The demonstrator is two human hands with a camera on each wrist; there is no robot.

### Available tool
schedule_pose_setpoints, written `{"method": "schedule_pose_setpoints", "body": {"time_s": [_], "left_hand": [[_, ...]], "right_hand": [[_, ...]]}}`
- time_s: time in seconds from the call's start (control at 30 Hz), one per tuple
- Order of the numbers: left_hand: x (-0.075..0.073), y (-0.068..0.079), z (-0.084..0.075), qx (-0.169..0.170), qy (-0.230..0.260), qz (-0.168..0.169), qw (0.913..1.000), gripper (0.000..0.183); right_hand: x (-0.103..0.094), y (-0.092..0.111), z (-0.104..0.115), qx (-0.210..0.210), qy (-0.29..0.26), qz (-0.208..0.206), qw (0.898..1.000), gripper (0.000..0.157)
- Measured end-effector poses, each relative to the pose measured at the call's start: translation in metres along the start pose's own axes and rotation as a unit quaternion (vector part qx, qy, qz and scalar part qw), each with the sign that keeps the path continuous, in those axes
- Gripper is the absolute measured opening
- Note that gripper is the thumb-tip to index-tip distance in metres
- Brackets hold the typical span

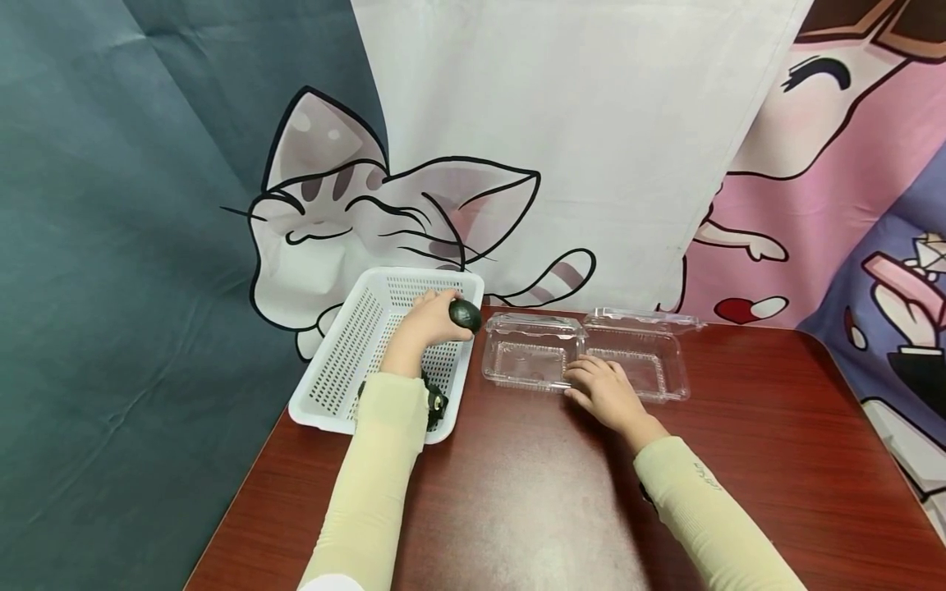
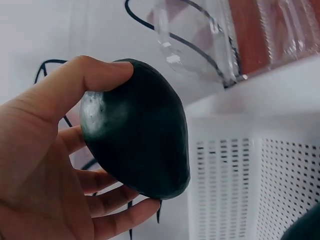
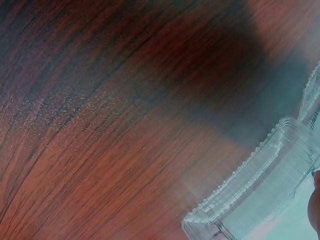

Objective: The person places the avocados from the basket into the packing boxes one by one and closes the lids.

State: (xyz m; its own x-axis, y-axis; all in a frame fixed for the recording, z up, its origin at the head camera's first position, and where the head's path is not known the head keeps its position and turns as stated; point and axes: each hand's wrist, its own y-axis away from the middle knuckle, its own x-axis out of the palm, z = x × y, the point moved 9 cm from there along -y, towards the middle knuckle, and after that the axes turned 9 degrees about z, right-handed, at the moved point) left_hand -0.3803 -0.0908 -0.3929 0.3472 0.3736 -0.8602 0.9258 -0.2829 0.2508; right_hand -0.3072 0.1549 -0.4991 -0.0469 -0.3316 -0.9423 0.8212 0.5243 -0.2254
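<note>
Head view: the left hand (image 1: 432, 318) grips a dark green avocado (image 1: 465, 315) between thumb and fingers, in the air by the right rim of the white basket (image 1: 316, 419). Well apart from it, the right hand (image 1: 604, 392) holds nothing, relaxed fingers touching where 2 clear boxes (image 1: 532, 361) meet on the brown table (image 1: 510, 501).

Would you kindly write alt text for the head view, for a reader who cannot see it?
A person's left hand holds a dark green, avocado-like object at the right side of a white perforated basket. The right hand is at two open clear plastic containers on a reddish-brown table, before a cartoon-cat backdrop.
</note>
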Motion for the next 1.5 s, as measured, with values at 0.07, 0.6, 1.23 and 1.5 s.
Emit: {"method": "schedule_pose_setpoints", "body": {"time_s": [0.07,0.6,1.23,1.5], "left_hand": [[0.0,0.003,-0.006,0.003,0.006,-0.004,1.0,0.073],[0.014,0.012,-0.047,0.045,0.018,-0.023,0.9985,0.066],[0.029,0.014,-0.068,0.062,0.001,0.001,0.9981,0.064],[0.04,0.014,-0.077,0.065,0.008,0.007,0.9978,0.063]], "right_hand": [[0.0,0.001,-0.001,0.001,0.0,-0.003,1.0,0.03],[-0.005,0.01,-0.014,0.012,-0.018,-0.005,1.0,0.029],[-0.013,0.027,-0.035,0.026,-0.021,0.006,0.999,0.028],[-0.014,0.03,-0.038,0.022,-0.021,-0.001,1.0,0.027]]}}
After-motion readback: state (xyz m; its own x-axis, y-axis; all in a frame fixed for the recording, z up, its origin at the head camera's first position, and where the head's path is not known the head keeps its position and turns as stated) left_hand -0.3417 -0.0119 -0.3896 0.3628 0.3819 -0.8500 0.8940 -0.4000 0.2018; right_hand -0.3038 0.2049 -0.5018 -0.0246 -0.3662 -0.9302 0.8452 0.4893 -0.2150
